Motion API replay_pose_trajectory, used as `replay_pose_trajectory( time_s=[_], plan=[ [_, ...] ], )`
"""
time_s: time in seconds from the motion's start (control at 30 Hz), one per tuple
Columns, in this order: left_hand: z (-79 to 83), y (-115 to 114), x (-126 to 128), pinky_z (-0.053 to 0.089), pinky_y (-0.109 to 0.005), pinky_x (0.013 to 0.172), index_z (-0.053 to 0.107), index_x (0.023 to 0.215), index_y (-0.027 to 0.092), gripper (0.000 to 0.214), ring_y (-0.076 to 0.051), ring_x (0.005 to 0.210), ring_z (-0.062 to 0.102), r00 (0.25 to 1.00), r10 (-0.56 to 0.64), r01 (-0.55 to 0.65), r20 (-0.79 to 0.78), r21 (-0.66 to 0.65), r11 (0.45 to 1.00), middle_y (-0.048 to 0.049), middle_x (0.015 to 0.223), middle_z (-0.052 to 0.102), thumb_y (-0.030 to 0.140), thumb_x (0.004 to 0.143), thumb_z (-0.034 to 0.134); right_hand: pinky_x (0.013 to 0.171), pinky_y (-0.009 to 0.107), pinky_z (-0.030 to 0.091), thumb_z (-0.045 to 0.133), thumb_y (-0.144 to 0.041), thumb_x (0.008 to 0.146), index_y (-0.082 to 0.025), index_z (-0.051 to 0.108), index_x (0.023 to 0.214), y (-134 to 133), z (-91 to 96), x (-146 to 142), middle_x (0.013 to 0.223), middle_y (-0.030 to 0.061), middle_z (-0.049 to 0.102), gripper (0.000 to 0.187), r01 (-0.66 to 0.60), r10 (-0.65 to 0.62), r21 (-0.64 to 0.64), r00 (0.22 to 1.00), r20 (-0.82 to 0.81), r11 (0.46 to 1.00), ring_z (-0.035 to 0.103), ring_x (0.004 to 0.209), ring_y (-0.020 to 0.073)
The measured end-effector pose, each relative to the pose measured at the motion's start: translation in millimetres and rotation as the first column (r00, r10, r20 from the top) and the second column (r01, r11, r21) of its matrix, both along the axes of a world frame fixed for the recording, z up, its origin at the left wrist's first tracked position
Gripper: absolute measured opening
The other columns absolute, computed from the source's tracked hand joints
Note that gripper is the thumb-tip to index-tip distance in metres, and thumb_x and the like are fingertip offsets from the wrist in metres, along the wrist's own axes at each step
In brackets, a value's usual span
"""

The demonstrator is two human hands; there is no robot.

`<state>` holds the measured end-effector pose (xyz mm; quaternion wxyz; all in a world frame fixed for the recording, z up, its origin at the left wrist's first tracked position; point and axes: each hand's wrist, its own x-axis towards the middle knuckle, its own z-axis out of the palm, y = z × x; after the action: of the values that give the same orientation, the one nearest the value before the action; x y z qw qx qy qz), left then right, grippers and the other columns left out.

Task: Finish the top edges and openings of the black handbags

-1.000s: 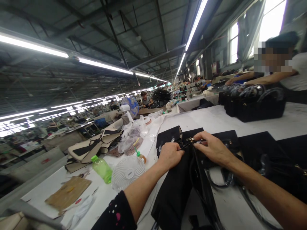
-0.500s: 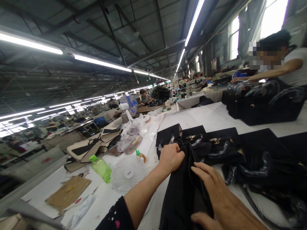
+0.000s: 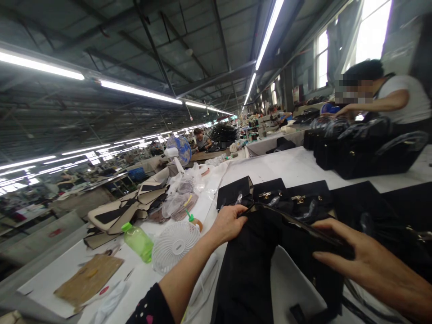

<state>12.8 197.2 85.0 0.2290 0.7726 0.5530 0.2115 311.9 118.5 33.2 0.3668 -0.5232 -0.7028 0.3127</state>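
A black handbag (image 3: 243, 265) stands before me with its mouth spread, and a pale grey panel (image 3: 293, 281) shows in its near side. At the bag's far left corner, my left hand (image 3: 230, 223) pinches the top edge between thumb and fingers. My right hand (image 3: 364, 258) grips the right part of the rim, thumb on the near face and fingers over the far side. Just beyond, a row of black handbags (image 3: 303, 198) with gold clasps and plastic-wrapped handles lies on the white table (image 3: 270, 165).
Left of the bag are a white fan (image 3: 177, 246), a green bottle (image 3: 138, 242), a small glue bottle (image 3: 195, 220) and brown cardboard (image 3: 89, 281). Plastic bags (image 3: 182, 198) and cut panels (image 3: 114, 211) lie farther back. A co-worker (image 3: 398, 99) leans over more black bags (image 3: 364, 155) at right.
My right hand has moved right, drawing the bag's rim out and widening its mouth, so the pale panel now shows. My left hand keeps hold of the corner, slightly further left.
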Motion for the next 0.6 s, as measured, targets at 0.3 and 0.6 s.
replay_pose_trajectory(
  time_s=[0.3, 0.6],
  plan=[
    [11.6, -42, 3, 0.050, -0.030, 0.079, 0.058, 0.130, 0.022, 0.050, -0.021, 0.091, 0.066, 0.953, 0.123, -0.112, -0.277, 0.056, 0.992, -0.0040, 0.105, 0.070, 0.017, 0.081, 0.056, 0.075, 0.036, 0.053, 0.064, -0.044, 0.084, -0.026, 0.070, 0.097, 35, -15.0, 23, 0.089, 0.0005, 0.076, 0.023, -0.033, 0.032, -0.052, 0.999, -0.028, 0.998, 0.070, 0.085, 0.0271],
    [36.5, -31, 55, 0.054, -0.041, 0.086, 0.056, 0.113, 0.018, 0.042, -0.030, 0.109, 0.056, 0.692, 0.122, 0.100, -0.711, 0.262, 0.960, -0.0119, 0.124, 0.053, 0.007, 0.073, 0.064, 0.077, 0.034, 0.047, 0.061, -0.043, 0.088, -0.026, 0.065, 0.098, 44, -22.3, -2, 0.086, -0.0031, 0.072, 0.020, -0.051, 0.050, -0.009, 0.996, -0.076, 0.999, 0.066, 0.084, 0.0226]
  ],
)
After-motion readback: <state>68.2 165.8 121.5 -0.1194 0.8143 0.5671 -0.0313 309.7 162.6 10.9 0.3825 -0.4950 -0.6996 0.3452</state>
